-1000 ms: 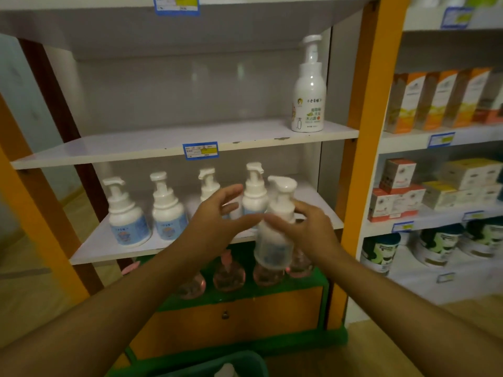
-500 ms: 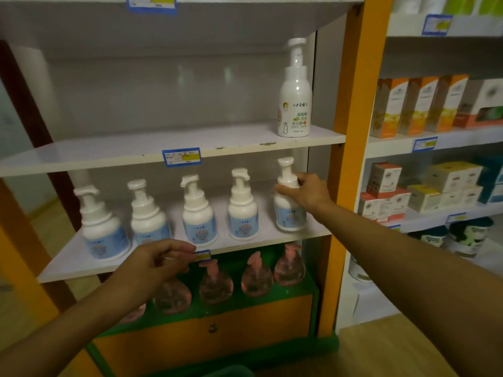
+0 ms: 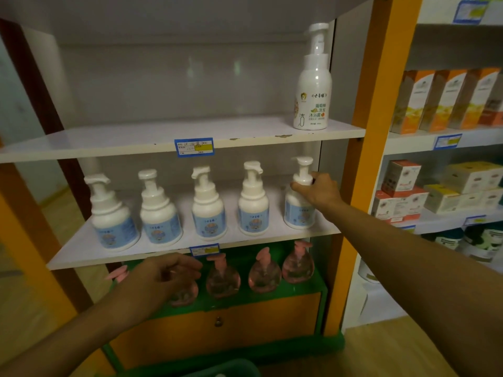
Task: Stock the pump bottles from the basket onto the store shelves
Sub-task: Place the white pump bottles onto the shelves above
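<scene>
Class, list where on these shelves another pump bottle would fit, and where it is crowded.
Free: the upper shelf left of the tall bottle. Crowded: the middle shelf, where five blue-label bottles fill the row and the right hand grips the rightmost.

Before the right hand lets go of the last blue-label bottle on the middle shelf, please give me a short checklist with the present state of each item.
1. Fifth bottle stands upright on the middle shelf: ok.
2. Right hand grips its neck under the pump: ok.
3. Gap to the fourth bottle: ok, apart.
4. Label faces front: cannot tell, partly turned.
5. Left hand free and empty: ok, low before the pink bottles.
6. Basket has more stock: cannot tell.
</scene>
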`<state>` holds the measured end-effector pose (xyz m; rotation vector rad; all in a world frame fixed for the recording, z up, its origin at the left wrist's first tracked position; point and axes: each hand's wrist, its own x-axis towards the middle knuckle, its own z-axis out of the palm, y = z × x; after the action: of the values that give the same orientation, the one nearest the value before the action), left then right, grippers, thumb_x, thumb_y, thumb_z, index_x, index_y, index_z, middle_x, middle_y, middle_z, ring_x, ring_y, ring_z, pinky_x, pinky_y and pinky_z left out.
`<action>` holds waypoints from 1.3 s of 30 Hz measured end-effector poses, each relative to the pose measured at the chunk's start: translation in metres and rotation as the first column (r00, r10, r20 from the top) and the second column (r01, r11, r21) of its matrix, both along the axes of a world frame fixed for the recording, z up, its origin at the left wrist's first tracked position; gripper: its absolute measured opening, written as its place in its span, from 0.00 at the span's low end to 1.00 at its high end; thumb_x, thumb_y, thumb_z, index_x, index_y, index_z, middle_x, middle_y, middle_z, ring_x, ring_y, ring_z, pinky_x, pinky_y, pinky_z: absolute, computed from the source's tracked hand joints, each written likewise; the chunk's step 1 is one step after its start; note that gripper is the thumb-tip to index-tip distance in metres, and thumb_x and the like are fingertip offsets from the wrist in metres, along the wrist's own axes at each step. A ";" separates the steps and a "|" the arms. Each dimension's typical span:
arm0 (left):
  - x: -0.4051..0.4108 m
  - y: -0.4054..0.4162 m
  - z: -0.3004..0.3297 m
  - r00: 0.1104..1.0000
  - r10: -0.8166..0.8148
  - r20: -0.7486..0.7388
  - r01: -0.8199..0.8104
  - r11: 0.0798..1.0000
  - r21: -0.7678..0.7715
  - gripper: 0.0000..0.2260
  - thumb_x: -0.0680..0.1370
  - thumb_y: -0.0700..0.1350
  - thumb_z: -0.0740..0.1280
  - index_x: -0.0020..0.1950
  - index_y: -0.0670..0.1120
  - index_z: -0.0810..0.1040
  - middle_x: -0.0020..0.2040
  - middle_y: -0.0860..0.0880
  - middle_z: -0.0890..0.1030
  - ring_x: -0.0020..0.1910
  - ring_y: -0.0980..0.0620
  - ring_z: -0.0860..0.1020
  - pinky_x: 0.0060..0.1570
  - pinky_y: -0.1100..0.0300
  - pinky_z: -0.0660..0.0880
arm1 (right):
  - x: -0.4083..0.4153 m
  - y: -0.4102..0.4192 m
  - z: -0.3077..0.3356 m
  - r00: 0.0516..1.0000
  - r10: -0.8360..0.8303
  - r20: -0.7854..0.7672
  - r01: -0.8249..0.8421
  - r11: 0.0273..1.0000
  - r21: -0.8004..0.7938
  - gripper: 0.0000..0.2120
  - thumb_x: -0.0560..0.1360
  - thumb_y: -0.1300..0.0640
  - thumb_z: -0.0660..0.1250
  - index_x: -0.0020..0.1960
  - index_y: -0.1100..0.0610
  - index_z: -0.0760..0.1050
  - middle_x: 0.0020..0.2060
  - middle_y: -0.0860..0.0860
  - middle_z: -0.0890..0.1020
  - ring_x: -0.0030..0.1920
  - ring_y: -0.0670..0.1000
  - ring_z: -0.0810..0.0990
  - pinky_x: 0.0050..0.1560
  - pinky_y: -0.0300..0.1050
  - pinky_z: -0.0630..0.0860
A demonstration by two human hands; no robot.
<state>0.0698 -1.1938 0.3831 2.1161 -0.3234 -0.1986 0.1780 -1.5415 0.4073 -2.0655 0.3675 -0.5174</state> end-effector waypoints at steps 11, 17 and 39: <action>-0.007 0.001 -0.011 0.998 -0.058 -0.020 0.056 0.993 -0.105 0.12 0.75 0.34 0.65 0.53 0.50 0.79 0.47 0.53 0.85 0.48 0.53 0.83 0.44 0.63 0.80 | -0.031 -0.003 -0.022 0.997 0.027 0.071 -0.023 0.999 -0.049 0.38 0.68 0.42 0.72 0.72 0.53 0.62 0.68 0.53 0.72 0.66 0.57 0.72 0.63 0.54 0.72; -0.015 0.005 -0.019 0.995 -0.102 -0.019 0.099 0.987 -0.130 0.14 0.75 0.34 0.65 0.51 0.52 0.79 0.47 0.55 0.85 0.49 0.55 0.82 0.46 0.62 0.80 | -0.101 0.050 -0.041 0.951 0.172 0.256 -0.182 0.983 0.015 0.17 0.72 0.54 0.71 0.59 0.55 0.74 0.48 0.49 0.80 0.45 0.43 0.78 0.43 0.33 0.75; -0.020 0.062 -0.247 0.956 -0.015 -0.294 0.084 0.972 0.221 0.14 0.75 0.39 0.68 0.61 0.44 0.75 0.49 0.52 0.77 0.52 0.52 0.77 0.47 0.69 0.75 | -0.128 0.183 -0.307 0.632 0.595 -0.497 -0.578 0.789 0.210 0.27 0.70 0.47 0.73 0.65 0.51 0.72 0.58 0.46 0.76 0.59 0.47 0.75 0.55 0.41 0.73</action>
<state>0.0503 -1.1320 0.1358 2.2691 -0.1847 -0.5974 0.0496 -1.3582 0.1007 -2.1183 -0.0066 0.4943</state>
